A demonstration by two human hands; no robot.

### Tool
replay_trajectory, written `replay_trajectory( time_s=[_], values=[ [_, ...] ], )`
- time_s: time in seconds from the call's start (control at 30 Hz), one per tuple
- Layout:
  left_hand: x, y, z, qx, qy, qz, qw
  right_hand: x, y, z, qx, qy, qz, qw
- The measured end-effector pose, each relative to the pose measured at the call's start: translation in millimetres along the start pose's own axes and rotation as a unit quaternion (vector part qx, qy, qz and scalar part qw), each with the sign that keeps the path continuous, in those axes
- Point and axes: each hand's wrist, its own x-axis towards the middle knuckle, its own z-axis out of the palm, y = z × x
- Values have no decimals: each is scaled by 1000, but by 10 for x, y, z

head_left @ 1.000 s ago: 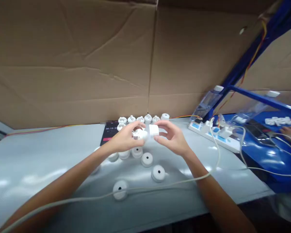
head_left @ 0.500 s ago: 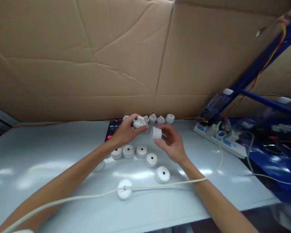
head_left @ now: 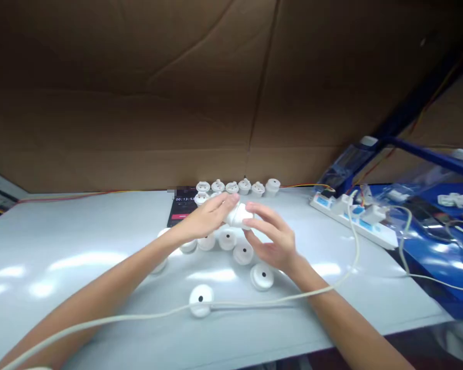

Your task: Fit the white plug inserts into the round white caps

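Observation:
Over the middle of the table, my left hand (head_left: 208, 217) and my right hand (head_left: 274, 238) meet at a white round plastic part (head_left: 238, 217). Two white pieces appear pressed together there, with a seam between them. My left fingers close on its left side, while my right fingertips wrap the right side; my left hand covers some of it. Below the hands lie several white round caps with a dark centre hole, among them one cap (head_left: 262, 277) on the right and one cap (head_left: 201, 298) nearer me. Behind the hands stand several white round bases (head_left: 244, 186) with raised tops.
A phone (head_left: 176, 209) showing a running timer lies behind my left hand. A white cable (head_left: 146, 313) crosses in front of both forearms. To the right are a power strip (head_left: 370, 231) with plugs and a blue surface (head_left: 440, 252). A cardboard wall (head_left: 139, 164) closes off the back.
My hands have come together: the base in my left hand and the white cap in my right, apart before, now touch. The picture of the cardboard has darkened.

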Motion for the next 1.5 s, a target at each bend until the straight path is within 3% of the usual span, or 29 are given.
replay_trajectory(
  time_s=[0.17,0.3,0.47,0.53,0.6,0.67,0.77,0.93,1.07,1.2,1.3,1.4,1.5],
  values=[
    [-24,-14,145,-58,44,-41,996,-26,-31,48,-10,9,9,1000],
    [-28,-4,105,-22,29,11,999,-9,-70,56,60,27,158,985],
    [-31,0,-9,42,-43,94,994,68,-60,43,225,61,400,886],
    [-23,-14,-35,49,-51,121,990,91,-38,35,247,66,445,858],
    [-12,-30,-50,40,-44,149,987,99,-28,32,255,76,460,847],
    [-7,-38,-55,35,-38,149,988,97,-36,31,258,84,444,854],
    [-26,-22,-24,20,-41,97,994,96,-60,11,235,56,378,894],
    [-67,2,133,-77,3,-25,997,80,-43,-65,57,-10,163,985],
    [-34,-36,174,-121,2,-115,986,23,10,-59,-16,-47,12,999],
    [-4,-70,138,-101,-35,-166,980,-24,45,2,-26,-41,-18,999],
    [-19,-70,157,-76,-17,-144,986,-41,31,59,19,-10,110,994],
    [-40,-72,186,-40,29,-58,997,-58,2,110,118,6,313,942],
    [-34,-87,155,-31,23,17,999,-54,4,118,161,22,373,913]
  ],
)
